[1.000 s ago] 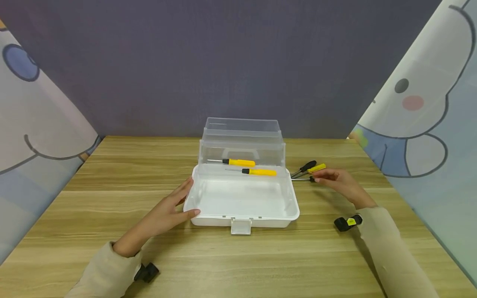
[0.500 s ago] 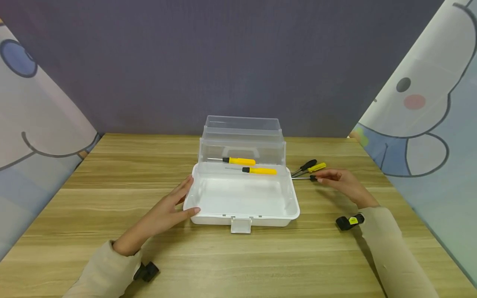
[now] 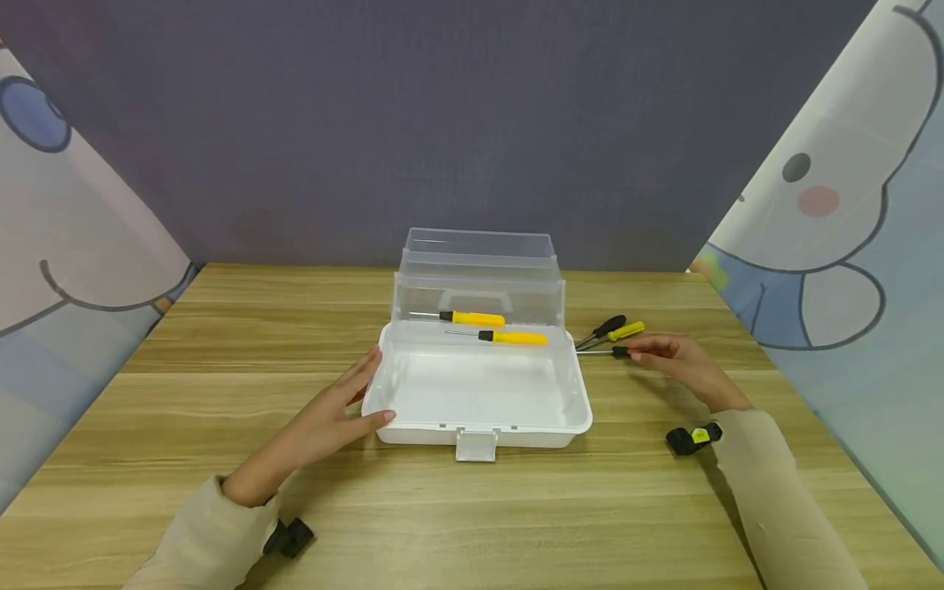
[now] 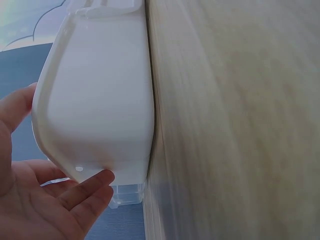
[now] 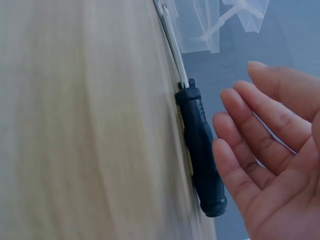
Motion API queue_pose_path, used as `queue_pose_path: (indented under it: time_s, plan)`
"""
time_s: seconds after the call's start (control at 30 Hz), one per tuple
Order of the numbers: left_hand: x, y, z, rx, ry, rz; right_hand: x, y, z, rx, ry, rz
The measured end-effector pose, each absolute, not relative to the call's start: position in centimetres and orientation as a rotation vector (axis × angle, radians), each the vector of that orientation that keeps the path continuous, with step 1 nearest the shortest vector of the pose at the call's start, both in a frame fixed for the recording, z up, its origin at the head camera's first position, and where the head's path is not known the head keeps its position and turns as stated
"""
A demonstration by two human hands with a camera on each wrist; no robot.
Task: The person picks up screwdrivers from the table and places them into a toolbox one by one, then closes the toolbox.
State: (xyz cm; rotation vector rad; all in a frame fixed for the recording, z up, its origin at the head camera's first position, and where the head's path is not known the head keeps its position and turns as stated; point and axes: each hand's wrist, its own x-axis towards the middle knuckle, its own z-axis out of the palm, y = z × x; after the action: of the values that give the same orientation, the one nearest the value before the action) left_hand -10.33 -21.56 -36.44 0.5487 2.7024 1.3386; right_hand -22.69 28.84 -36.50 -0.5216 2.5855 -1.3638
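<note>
A white plastic toolbox point(image 3: 472, 437) stands on the table, its clear tiered lid point(image 3: 479, 246) raised at the back. My left hand point(image 3: 324, 426) rests against its left side, fingers spread and fairly straight, thumb at the front left corner; the left wrist view shows fingertips point(image 4: 105, 177) touching the wall. My right hand point(image 3: 678, 369) is over the handle of a black-handled screwdriver point(image 5: 202, 145) lying on the table. In the right wrist view its fingers are loosely bent beside the handle; the little finger is at or very near it, and nothing is pinched.
Another black-handled screwdriver point(image 3: 610, 325) and a yellow-handled one point(image 3: 627, 330) lie together just behind my right hand. Two yellow-and-black screwdrivers point(image 3: 475, 319) lie at the toolbox's back, at the lid's base. A dark wall point(image 3: 457, 123) stands behind the table.
Both hands and the toolbox stay where they were. The head view tilts slightly, and the right fingertips shift very little at the black screwdriver.
</note>
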Motion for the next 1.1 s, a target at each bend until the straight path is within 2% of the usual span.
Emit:
queue_pose_path:
  time_s: [0.87, 1.1]
  plan:
    - [-10.1, -21.4, -36.2, 0.545, 2.699, 1.335, -23.0, 29.4, -36.6, -0.366, 2.675, -1.273]
    - [-10.2, -21.5, -36.1, 0.546, 2.706, 1.324, -23.7, 29.5, -36.0, -0.436, 2.693, -1.208]
